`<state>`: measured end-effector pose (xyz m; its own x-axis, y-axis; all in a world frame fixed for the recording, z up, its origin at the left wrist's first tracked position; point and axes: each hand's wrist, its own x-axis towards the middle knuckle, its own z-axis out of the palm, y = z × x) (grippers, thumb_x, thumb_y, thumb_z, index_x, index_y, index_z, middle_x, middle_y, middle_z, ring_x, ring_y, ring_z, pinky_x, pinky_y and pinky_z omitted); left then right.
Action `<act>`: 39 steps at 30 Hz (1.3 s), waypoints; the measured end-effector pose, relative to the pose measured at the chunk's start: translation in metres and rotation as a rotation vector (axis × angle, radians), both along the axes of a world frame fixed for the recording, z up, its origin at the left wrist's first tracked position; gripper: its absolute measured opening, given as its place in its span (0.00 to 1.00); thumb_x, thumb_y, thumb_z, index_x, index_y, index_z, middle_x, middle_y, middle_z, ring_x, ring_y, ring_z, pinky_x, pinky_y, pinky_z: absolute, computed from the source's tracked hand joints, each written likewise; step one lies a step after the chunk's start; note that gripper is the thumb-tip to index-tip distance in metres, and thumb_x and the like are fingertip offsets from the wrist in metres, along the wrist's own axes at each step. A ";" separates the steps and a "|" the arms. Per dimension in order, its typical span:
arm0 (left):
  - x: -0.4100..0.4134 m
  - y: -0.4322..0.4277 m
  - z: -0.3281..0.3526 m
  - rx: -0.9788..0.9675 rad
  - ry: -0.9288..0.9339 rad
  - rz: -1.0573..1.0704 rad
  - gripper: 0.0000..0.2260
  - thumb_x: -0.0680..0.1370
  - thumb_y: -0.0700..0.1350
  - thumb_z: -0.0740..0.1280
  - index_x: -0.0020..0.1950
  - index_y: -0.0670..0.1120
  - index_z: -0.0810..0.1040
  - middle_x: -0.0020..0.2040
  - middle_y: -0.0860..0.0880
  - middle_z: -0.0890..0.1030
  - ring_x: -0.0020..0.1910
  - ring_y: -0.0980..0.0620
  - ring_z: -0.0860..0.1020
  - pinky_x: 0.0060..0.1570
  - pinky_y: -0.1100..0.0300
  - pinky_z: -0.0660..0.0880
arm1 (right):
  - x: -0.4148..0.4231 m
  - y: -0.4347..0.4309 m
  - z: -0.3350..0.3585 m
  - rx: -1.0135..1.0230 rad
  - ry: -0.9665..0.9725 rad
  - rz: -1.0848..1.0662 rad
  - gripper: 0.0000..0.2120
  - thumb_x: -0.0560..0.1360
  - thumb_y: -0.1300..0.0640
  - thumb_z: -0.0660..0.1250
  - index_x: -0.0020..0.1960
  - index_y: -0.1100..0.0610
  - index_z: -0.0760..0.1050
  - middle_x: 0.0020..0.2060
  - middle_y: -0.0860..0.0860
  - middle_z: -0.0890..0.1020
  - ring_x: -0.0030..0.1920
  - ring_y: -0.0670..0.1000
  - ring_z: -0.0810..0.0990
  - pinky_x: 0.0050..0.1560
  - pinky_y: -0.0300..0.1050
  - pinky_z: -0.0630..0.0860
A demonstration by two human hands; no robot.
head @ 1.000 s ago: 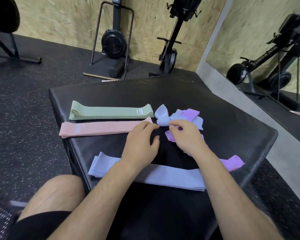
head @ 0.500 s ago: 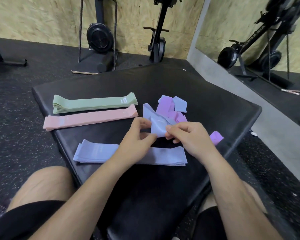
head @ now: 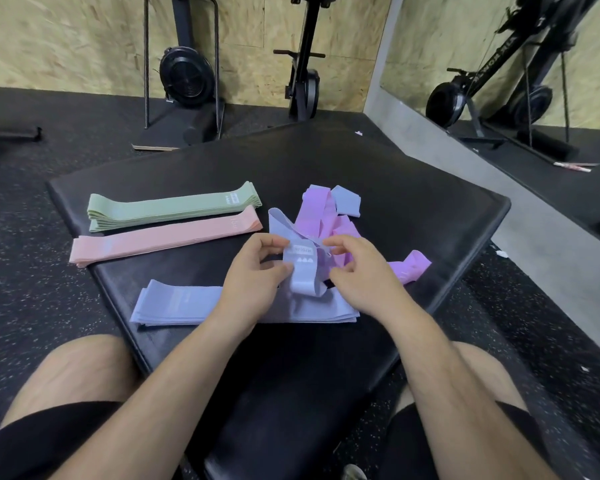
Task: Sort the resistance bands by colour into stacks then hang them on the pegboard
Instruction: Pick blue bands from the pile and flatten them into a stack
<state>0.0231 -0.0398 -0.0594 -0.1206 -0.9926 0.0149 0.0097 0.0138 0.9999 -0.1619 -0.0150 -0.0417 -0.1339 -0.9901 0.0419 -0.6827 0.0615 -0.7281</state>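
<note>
**Head view.** A black padded mat [head: 395, 209] lies on the speckled rubber floor [head: 32, 306], with 1 corner turned toward me. On its left half I count 3 sorted stacks:

- The green stack [head: 167, 209] is farthest from me.
- The pink stack [head: 160, 242] lies just beside it on the near side.
- The blue stack [head: 177, 304] is nearest, well apart from the pink one, and the forearms cross its right part.

At the mat's middle the left hand [head: 257, 282] and the right hand [head: 357, 271] both pinch 1 blue band [head: 302, 271]. Each holds it thumb against curled fingers, 1 hand at either edge of its labelled face, and the band's loop hangs between them. I cannot tell whether it touches the blue stack below.

Behind the hands lie the unsorted purple bands [head: 321, 216] — 1 blue end shows at the heap's far side, and 1 purple end reaches out to the right, past the right wrist.

**Room.** A chipboard wall [head: 66, 39] closes the back, and 2 black exercise machines [head: 186, 76] stand against it. A grey concrete ledge [head: 447, 161] runs to the right of the mat, with a mirror [head: 482, 46] above it. The person's knees [head: 80, 368] flank the mat's near corner.
</note>
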 end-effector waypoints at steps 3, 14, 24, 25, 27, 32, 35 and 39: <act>0.001 0.000 -0.001 -0.004 0.004 -0.015 0.14 0.77 0.33 0.69 0.55 0.51 0.80 0.53 0.55 0.84 0.46 0.55 0.81 0.46 0.59 0.76 | 0.003 -0.005 -0.008 0.003 0.090 0.035 0.18 0.77 0.59 0.66 0.63 0.42 0.79 0.59 0.43 0.78 0.45 0.42 0.75 0.53 0.42 0.75; 0.012 0.002 0.011 -0.043 0.018 -0.026 0.22 0.77 0.30 0.65 0.57 0.57 0.80 0.53 0.65 0.83 0.38 0.57 0.76 0.44 0.59 0.74 | -0.010 -0.020 0.010 -0.359 -0.481 -0.514 0.13 0.78 0.58 0.63 0.61 0.50 0.77 0.60 0.44 0.81 0.55 0.41 0.82 0.55 0.41 0.80; 0.015 0.007 0.012 -0.108 -0.015 -0.078 0.26 0.77 0.29 0.64 0.59 0.60 0.81 0.50 0.63 0.83 0.42 0.55 0.77 0.50 0.55 0.77 | 0.037 0.000 0.020 -0.154 -0.364 -0.135 0.09 0.81 0.47 0.68 0.59 0.48 0.76 0.39 0.49 0.84 0.37 0.37 0.78 0.39 0.28 0.73; 0.015 0.007 0.012 -0.117 -0.009 -0.086 0.26 0.77 0.29 0.65 0.59 0.60 0.81 0.51 0.62 0.83 0.44 0.54 0.78 0.52 0.52 0.78 | 0.040 -0.002 0.018 -0.127 -0.397 -0.092 0.10 0.80 0.47 0.69 0.60 0.47 0.76 0.40 0.48 0.83 0.37 0.36 0.78 0.39 0.26 0.72; 0.017 0.007 0.012 -0.134 0.026 -0.100 0.25 0.76 0.29 0.66 0.59 0.59 0.82 0.56 0.60 0.83 0.49 0.53 0.79 0.57 0.48 0.78 | 0.042 -0.004 0.015 -0.197 -0.377 -0.073 0.10 0.80 0.52 0.71 0.61 0.48 0.78 0.43 0.44 0.81 0.41 0.36 0.77 0.44 0.27 0.72; 0.018 0.010 0.017 -0.269 0.087 -0.015 0.18 0.76 0.40 0.72 0.61 0.58 0.78 0.52 0.53 0.81 0.47 0.56 0.78 0.54 0.58 0.78 | 0.040 0.001 0.020 -0.344 -0.345 -0.027 0.05 0.79 0.58 0.71 0.55 0.54 0.80 0.42 0.42 0.79 0.36 0.38 0.76 0.43 0.29 0.72; 0.019 0.011 0.019 -0.368 -0.048 0.035 0.17 0.79 0.44 0.73 0.63 0.61 0.77 0.58 0.53 0.76 0.43 0.60 0.77 0.48 0.66 0.75 | 0.042 0.007 0.023 -0.381 -0.288 0.081 0.06 0.80 0.58 0.71 0.51 0.47 0.80 0.42 0.40 0.80 0.37 0.38 0.75 0.42 0.30 0.70; 0.022 0.011 0.023 -0.390 -0.116 0.021 0.05 0.81 0.44 0.71 0.52 0.54 0.83 0.48 0.54 0.82 0.40 0.53 0.75 0.42 0.64 0.73 | 0.041 0.007 0.020 -0.447 -0.157 0.139 0.05 0.78 0.54 0.73 0.50 0.43 0.81 0.51 0.45 0.78 0.53 0.42 0.75 0.50 0.34 0.71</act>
